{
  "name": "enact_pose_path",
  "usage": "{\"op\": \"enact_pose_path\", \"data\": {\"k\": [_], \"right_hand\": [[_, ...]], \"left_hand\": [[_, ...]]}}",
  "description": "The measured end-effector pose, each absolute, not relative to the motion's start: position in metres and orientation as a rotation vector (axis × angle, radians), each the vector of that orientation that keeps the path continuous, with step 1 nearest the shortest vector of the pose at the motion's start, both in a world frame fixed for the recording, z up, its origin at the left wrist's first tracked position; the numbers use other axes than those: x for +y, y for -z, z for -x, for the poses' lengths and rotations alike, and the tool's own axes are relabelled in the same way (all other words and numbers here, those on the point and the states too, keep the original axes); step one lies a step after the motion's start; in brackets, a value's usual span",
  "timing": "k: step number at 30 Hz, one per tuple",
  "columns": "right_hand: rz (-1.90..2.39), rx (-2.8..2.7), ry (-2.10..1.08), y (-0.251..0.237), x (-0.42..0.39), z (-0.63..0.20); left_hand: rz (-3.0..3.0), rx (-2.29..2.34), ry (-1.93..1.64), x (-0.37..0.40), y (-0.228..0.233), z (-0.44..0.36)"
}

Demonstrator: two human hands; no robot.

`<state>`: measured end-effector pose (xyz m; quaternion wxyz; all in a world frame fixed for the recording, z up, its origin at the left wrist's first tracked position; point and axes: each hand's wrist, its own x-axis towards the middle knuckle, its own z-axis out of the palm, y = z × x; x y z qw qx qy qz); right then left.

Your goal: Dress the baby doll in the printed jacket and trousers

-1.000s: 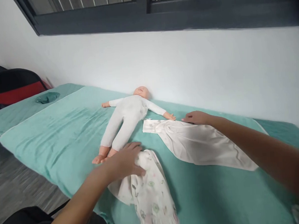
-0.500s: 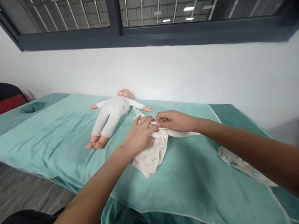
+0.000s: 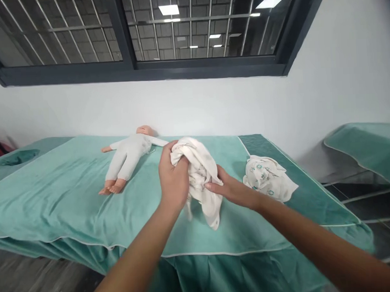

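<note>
A bunched white baby garment (image 3: 200, 163) with a small print is held up above the bed, its lower end hanging loose. My left hand (image 3: 174, 175) grips its upper left part, thumb in front and fingers behind. On the right side of the cloth, my right hand (image 3: 227, 186) pinches it between thumb and fingers. The folds hide the garment's cut. To the left, a baby doll (image 3: 130, 151) in a white bodysuit lies on its back, arms spread and feet toward me. My left hand covers the doll's hand on that side.
Another white cloth with green print (image 3: 269, 177) lies crumpled on the right of the green-covered bed (image 3: 70, 181). Behind the bed is a white wall (image 3: 193, 105) under a barred window (image 3: 193, 30). A second green bed (image 3: 369, 149) stands at the far right.
Both hands have lifted the garment off the bed and gathered it up. My view has turned right and up, bringing the printed cloth and second bed more fully into sight.
</note>
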<state>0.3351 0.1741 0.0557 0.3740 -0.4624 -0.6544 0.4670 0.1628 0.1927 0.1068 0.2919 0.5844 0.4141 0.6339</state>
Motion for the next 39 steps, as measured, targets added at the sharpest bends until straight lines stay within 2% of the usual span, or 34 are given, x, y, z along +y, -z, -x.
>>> {"op": "enact_pose_path", "data": {"k": [5, 12, 17, 21, 24, 26, 28, 30, 34, 39], "right_hand": [[0.837, -1.055, -1.527, -0.019, 0.154, -0.282], [0.728, -0.539, -1.906, 0.023, 0.144, -0.191], [0.784, -0.844, -2.011, 0.054, 0.124, -0.135], [0.746, -1.307, -2.059, 0.095, 0.097, -0.119], [0.855, -1.571, -2.005, 0.134, 0.073, -0.119], [0.924, -1.677, -1.882, 0.155, 0.058, -0.12], [0.924, -1.756, -1.727, 0.169, 0.044, -0.121], [0.914, -1.838, -1.54, 0.179, 0.033, -0.12], [0.893, -2.041, -1.191, 0.195, 0.02, -0.12], [0.797, -2.068, -1.044, 0.208, 0.018, -0.127]], "left_hand": [[-1.163, 0.843, -1.492, 0.16, -0.07, -0.14], [-1.252, 1.121, -1.393, 0.126, 0.0, -0.064], [-1.18, 1.319, -1.517, 0.098, 0.032, -0.003], [-1.268, 1.895, -1.463, 0.07, 0.05, 0.077], [-1.567, 2.446, -1.125, 0.049, 0.047, 0.145], [-1.7, 2.723, -0.545, 0.037, 0.043, 0.186], [-1.758, 2.744, 0.001, 0.027, 0.044, 0.221], [-1.625, 2.734, 0.314, 0.017, 0.054, 0.246], [-1.489, 2.656, 0.447, -0.006, 0.099, 0.268], [-1.39, 2.512, 0.514, -0.028, 0.144, 0.262]]}}
